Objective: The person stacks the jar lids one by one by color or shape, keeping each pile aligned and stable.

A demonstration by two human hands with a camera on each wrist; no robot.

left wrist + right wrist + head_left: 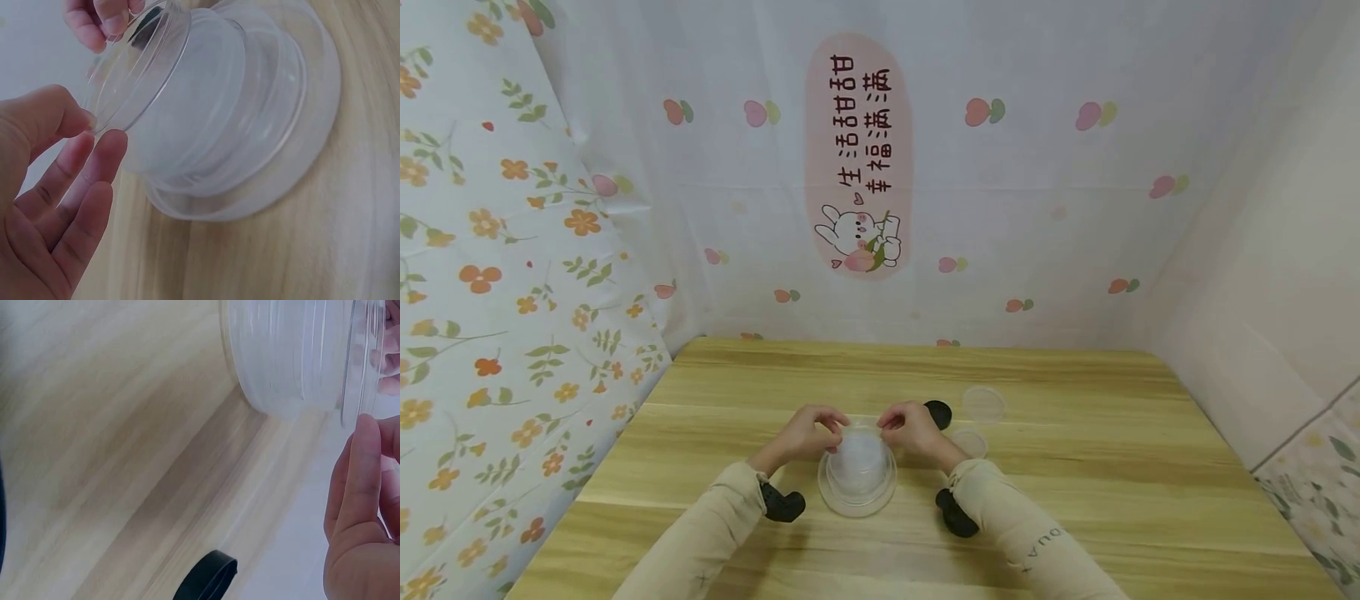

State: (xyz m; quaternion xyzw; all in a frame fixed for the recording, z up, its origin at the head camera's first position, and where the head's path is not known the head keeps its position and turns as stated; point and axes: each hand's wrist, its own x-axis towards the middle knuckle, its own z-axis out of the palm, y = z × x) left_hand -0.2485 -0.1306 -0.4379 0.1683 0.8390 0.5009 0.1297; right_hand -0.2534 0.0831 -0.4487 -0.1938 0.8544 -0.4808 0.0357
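Observation:
In the head view, a stack of translucent round plastic containers (857, 471) stands on the table, widest at the bottom and narrower toward the top. Over its top, both hands hold a clear, shallow, round lid (156, 78) by opposite sides of its rim. My left hand (808, 432) pinches the rim between thumb and forefinger, its other fingers loosely bent below, as the left wrist view shows. On the other side my right hand (913, 427) grips the rim with its fingertips; in the right wrist view the lid (362, 369) is close to the stack's top.
Right of the stack, a black round lid (937, 414) lies on the wood-grain table (1075, 475). Two thin translucent discs (984, 404) lie beside it. Patterned cloth (1037, 208) hangs behind the table and along its left side. Black wrist devices (783, 503) sit under both forearms.

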